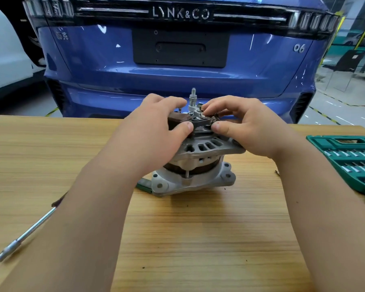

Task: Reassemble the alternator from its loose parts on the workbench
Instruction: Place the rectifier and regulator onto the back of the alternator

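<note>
Centrally, alternator (195,163) upright on workbench (177,239); left hand (156,131) and right hand (247,127), fingers curled, pinch its top-mounted black part (201,123).

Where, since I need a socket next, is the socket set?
Head view: the green socket set lies at the workbench's right edge, right of the alternator.

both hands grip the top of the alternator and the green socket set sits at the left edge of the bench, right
No: the head view shows the green socket set at the right edge of the bench, not the left. The left hand and right hand do grip the top of the alternator.
</note>
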### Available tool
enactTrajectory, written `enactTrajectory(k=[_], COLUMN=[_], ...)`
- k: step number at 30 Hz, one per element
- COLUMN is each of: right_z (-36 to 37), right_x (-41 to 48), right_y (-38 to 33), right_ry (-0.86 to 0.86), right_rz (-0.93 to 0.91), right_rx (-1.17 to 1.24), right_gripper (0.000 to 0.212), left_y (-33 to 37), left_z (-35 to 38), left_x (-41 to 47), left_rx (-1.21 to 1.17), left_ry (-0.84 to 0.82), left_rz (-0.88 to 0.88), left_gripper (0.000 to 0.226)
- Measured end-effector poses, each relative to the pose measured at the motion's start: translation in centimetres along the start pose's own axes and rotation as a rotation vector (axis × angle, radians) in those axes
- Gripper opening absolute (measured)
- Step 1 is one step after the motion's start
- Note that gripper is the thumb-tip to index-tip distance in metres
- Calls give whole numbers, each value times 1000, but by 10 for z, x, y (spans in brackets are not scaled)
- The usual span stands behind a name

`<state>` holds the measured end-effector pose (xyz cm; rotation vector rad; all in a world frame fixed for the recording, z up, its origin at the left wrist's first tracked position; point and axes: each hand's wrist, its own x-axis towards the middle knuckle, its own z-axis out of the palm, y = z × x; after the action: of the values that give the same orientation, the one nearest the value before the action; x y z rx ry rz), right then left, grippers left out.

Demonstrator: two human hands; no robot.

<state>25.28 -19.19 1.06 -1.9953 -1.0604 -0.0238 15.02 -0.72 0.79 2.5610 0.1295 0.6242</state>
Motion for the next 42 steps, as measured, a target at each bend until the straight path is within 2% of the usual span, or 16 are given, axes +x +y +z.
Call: enactTrajectory(k=[6, 18, 24, 30, 36, 42], right_z=[-1, 1, -4, -2, 0, 0], right_x=[2, 2, 2, 3, 3, 2], right_y=[3, -1, 5, 4, 0, -4], right_ry=[10, 75, -7, -8, 40, 54], right_rz=[-21, -67, -18, -2, -21, -35], right_rx=[-21, -11, 5, 5, -24, -64], right_gripper=[22, 19, 25, 26, 24, 25], left_y=[-3, -14, -16, -12, -10, -9], left_z=[-4, -7, -6, -8, -7, -6], left_x=[0, 3, 3, 2, 2, 2], left_rx=[-124, -250, -204, -178, -140, -146], left_ry=[-47, -27, -37, -88, -94, -75], left_rz=[81, 174, 151, 178, 196, 204], left_gripper=[23, 28, 20, 37, 44, 40])
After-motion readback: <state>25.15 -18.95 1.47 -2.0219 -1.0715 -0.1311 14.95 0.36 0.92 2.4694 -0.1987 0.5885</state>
